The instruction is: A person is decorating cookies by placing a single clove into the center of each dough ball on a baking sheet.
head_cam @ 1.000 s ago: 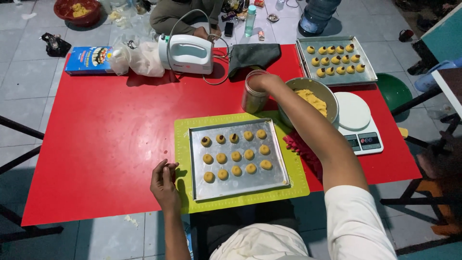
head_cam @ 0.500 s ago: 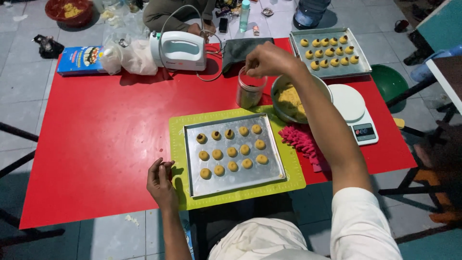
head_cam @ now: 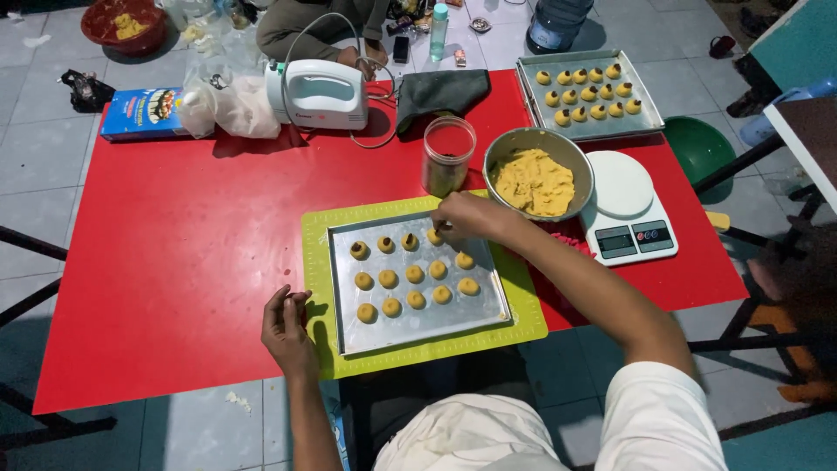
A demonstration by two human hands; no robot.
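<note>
A metal baking tray (head_cam: 453, 323) lies on a green mat (head_cam: 316, 235) on the red table and holds several yellow dough balls (head_cam: 415, 274), some with dark tops. My right hand (head_cam: 460, 218) hovers over the tray's far right corner, fingertips pinched together at a dough ball (head_cam: 433, 236); whether it holds something small I cannot tell. My left hand (head_cam: 288, 330) rests on the table at the mat's near left edge, fingers loosely curled, holding nothing. A clear jar (head_cam: 448, 155) stands just beyond the tray. A metal bowl of yellow dough (head_cam: 537, 174) sits to its right.
A white kitchen scale (head_cam: 625, 209) stands right of the bowl. A second tray of dough balls (head_cam: 589, 96) lies at the far right. A white hand mixer (head_cam: 319, 94), a grey cloth (head_cam: 441, 91), plastic bags and a blue box (head_cam: 142, 114) line the far edge. Another person sits beyond the table.
My right hand has come back from the jar and bowl down to the near tray's far right corner. My left hand has stayed at the mat's edge.
</note>
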